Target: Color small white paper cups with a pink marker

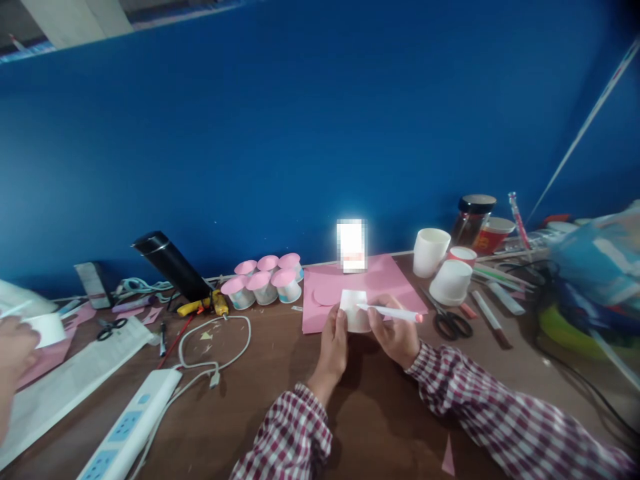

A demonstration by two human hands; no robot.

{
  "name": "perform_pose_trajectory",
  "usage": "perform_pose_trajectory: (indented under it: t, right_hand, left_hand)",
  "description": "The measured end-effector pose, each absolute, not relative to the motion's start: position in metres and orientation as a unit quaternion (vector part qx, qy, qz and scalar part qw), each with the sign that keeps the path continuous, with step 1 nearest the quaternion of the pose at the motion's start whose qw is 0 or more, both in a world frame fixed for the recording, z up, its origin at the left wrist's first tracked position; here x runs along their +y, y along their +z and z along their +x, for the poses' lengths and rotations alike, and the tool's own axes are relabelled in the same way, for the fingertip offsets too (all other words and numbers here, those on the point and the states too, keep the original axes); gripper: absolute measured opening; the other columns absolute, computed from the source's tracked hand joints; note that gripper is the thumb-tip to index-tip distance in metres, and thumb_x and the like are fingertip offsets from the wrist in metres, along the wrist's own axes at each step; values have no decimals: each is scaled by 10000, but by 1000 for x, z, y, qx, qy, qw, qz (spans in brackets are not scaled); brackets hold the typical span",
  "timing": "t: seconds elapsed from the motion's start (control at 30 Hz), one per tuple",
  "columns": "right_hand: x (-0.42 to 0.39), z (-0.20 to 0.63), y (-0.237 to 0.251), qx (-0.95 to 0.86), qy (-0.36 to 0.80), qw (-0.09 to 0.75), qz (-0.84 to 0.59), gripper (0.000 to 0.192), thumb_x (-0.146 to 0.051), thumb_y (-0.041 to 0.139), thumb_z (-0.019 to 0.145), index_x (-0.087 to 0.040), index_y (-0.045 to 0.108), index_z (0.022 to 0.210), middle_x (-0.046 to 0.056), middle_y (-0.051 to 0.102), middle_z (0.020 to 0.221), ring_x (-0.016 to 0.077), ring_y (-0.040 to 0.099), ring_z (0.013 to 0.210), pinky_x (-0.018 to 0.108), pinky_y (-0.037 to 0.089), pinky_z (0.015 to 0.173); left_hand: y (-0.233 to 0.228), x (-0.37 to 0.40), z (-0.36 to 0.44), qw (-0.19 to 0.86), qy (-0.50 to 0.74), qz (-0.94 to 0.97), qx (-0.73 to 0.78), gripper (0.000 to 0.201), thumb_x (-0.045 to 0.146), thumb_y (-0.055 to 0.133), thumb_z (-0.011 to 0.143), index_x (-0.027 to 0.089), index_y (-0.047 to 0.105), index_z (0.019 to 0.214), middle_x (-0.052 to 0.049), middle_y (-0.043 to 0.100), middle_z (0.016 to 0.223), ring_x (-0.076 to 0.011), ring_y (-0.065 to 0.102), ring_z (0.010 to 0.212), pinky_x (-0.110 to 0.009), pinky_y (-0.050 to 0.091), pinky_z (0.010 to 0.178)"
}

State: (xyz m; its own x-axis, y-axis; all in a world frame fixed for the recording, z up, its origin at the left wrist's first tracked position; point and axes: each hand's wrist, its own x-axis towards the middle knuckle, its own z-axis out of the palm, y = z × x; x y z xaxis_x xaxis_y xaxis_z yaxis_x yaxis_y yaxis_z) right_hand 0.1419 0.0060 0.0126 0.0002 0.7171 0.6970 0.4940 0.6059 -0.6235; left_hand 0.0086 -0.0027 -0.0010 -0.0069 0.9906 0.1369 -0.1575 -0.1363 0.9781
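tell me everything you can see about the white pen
The white pen is slim and smooth, plastic by its look, with a tapering front and a coral-coloured back end. The right hand grips it near the front. It lies nearly level, its tip pointing left at the white cup-like piece in the left hand; whether the tip touches is too small to tell.

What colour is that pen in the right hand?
The pen is mostly white with a reddish-pink end, shown best in the head view.
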Motion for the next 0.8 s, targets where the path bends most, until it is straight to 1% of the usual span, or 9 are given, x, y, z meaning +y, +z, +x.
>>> perform_pose_trajectory:
  t: [0.17,0.33,0.47,0.63,0.8]
  right_hand:
    - [6,142,13,-703,106,556,-430,108,-266,485,881,-190,547,837,28,607,731,137,575,587,257,490,548]
    - [7,143,11,-704,117,559,-422,102,-263,485,881,-189,542,840,30,595,741,138,574,599,254,484,546]
    - [7,143,10,-701,122,563,-420,93,-259,487,881,-193,542,844,23,586,731,139,567,596,258,479,551]
    - [9,146,12,-691,106,578,-421,79,-231,476,882,-197,524,829,9,574,704,140,553,595,258,466,559]
    - [11,147,14,-691,97,579,-421,91,-208,467,881,-204,514,803,-14,554,638,134,529,557,249,439,538]
  left_hand:
    - [2,-5,8,511,561,492,426,425,477,407,912,155,578,1129,-101,639,1144,-220,589,1036,-345,443,934]
    - [4,-7,8,503,551,487,454,417,478,417,904,143,593,1079,-113,637,1147,-236,568,1090,-345,434,950]
    - [5,-7,8,519,552,478,444,436,481,411,905,138,579,1115,-123,636,1153,-239,578,1081,-363,437,962]
    - [7,-8,7,476,549,485,487,474,500,407,897,133,603,1124,-141,631,1175,-260,547,1151,-356,423,994]
    - [6,-8,6,479,546,491,481,522,507,367,909,107,581,1166,-158,601,1232,-259,537,1180,-358,410,1018]
